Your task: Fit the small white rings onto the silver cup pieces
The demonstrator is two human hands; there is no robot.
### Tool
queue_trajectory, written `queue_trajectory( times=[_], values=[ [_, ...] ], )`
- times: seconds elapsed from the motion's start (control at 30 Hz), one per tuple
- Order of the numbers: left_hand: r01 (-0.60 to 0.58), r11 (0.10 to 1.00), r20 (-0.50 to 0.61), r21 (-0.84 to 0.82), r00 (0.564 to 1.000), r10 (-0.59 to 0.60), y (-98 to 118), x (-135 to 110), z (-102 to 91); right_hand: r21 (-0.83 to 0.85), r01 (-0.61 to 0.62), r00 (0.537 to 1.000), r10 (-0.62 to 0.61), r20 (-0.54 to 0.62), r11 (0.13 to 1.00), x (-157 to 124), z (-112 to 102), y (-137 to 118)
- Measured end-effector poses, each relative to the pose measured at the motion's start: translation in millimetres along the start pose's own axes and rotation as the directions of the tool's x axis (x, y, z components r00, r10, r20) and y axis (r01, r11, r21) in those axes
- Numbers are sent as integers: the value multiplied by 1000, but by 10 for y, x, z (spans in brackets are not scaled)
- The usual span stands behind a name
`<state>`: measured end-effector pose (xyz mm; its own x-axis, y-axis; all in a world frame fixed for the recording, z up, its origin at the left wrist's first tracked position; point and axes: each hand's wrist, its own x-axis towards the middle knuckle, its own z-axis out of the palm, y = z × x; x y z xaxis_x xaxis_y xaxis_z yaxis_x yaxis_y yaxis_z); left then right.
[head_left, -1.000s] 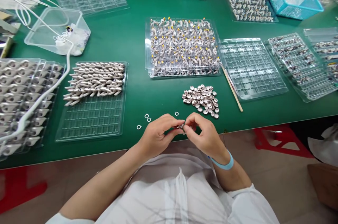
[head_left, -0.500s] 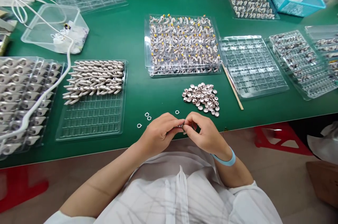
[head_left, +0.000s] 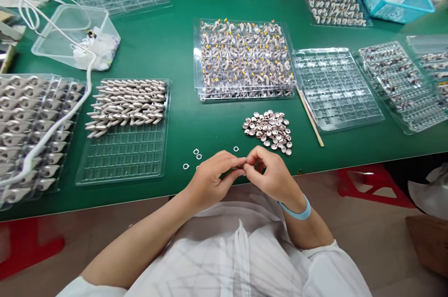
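Observation:
My left hand and my right hand meet at the table's front edge, fingertips pinched together. Between them is a small dark metallic part, mostly covered by the fingers, so its kind cannot be made out. Just beyond my right hand lies a heap of small round metal caps. A thin white ring with small tabs rests on the table past the fingertips. Several more such rings lie left of my left hand, one partly hidden by it.
Farther back stands a clear tray of small curved parts with yellow bits. A wooden stick lies beside a clear moulded tray. To the left are a tray of slim metal pieces, a white cable and a plastic tub.
Both hands stay pinched at the same spot, with the fingers slightly shifted around the small part. Another ring now shows beside my left hand. The whole view has shifted slightly.

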<state>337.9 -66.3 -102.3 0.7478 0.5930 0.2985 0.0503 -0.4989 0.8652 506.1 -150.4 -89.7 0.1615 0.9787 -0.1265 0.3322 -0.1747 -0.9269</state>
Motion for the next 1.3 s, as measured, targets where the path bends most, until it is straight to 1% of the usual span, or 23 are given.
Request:
queue_trajectory(
  times=[0.07, 0.13, 0.2, 0.27, 0.33, 0.4, 0.53, 0.6, 0.67, 0.8, 0.93, 1.07, 1.17, 1.3],
  values=[
    [175, 981, 10, -84, 984, -175, 33, 2, -17, 47, 0, 1000, 2, -30, 999, -17, 30, 16],
    [329, 928, 4, -172, 943, -334, 58, 8, -32, 179, -17, 999, 23, -31, 984, -43, 58, 43],
    [428, 863, -4, -268, 895, -445, 76, 19, -42, 332, -23, 998, 40, -45, 943, -74, 86, 76],
    [481, 801, 19, -356, 861, -509, 90, 34, -45, 419, -11, 995, 51, -86, 908, -103, 111, 107],
    [501, 755, 56, -424, 846, -530, 102, 51, -46, 422, -7, 990, 65, -122, 907, -124, 129, 128],
    [512, 724, 87, -462, 839, -538, 109, 66, -45, 382, -14, 988, 72, -138, 924, -136, 134, 139],
    [558, 686, 119, -467, 809, -576, 107, 85, -33, 319, 1, 988, 49, -149, 948, -140, 117, 146],
    [575, 675, 118, -463, 794, -596, 103, 92, -21, 309, 14, 988, 35, -150, 951, -138, 109, 150],
    [577, 672, 106, -464, 789, -605, 102, 99, -8, 305, 15, 989, 31, -146, 952, -134, 106, 155],
    [569, 678, 88, -466, 792, -604, 112, 101, 7, 296, 10, 991, 30, -130, 955, -133, 100, 156],
    [550, 712, 60, -435, 807, -587, 128, 81, 20, 295, 36, 993, -1, -118, 955, -161, 86, 142],
    [540, 743, 49, -396, 820, -570, 114, 67, 51, 216, 68, 992, -43, -119, 974, -188, 88, 128],
    [547, 736, 66, -400, 818, -572, 89, 59, 76, 128, 88, 988, -70, -138, 988, -181, 106, 124],
    [544, 736, 129, -404, 830, -542, 79, 42, 66, 85, 94, 980, -77, -181, 992, -157, 126, 118]
  ],
)
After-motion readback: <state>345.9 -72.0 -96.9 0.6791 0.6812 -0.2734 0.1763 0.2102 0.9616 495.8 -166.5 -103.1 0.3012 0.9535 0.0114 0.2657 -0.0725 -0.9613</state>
